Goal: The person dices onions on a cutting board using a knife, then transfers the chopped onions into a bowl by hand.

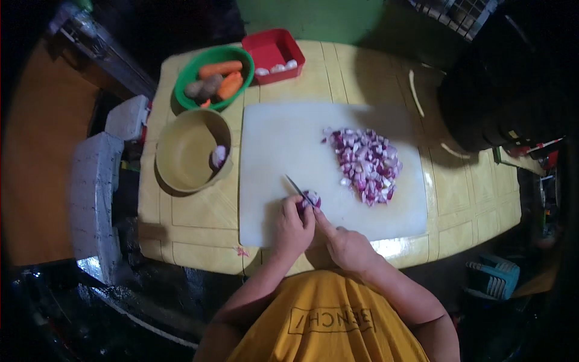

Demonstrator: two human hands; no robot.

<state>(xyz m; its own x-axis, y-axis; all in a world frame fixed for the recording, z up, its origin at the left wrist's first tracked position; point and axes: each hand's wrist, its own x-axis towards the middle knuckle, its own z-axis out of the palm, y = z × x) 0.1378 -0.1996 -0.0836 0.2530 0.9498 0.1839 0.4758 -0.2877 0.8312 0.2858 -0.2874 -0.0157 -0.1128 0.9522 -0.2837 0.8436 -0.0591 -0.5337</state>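
Note:
On a white cutting board (280, 135), my left hand (296, 226) grips a piece of red onion (313, 197) near the front edge. My right hand (348, 246) holds a knife (296, 185), its index finger stretched along the blade. The blade lies across the onion, its tip pointing away to the upper left; my right fist hides the handle. To the right on the board spreads a pile of chopped red onion (366, 165). A beige bowl (181, 149) left of the board contains one onion (219, 156).
Behind the beige bowl, a green basin (181, 86) holds carrots (220, 69) and brown root vegetables (210, 85). Beside it, a red container (271, 45) has several white bulbs, perhaps garlic (277, 69). A large dark object (488, 90) stands at the right of the yellow-covered table (470, 203).

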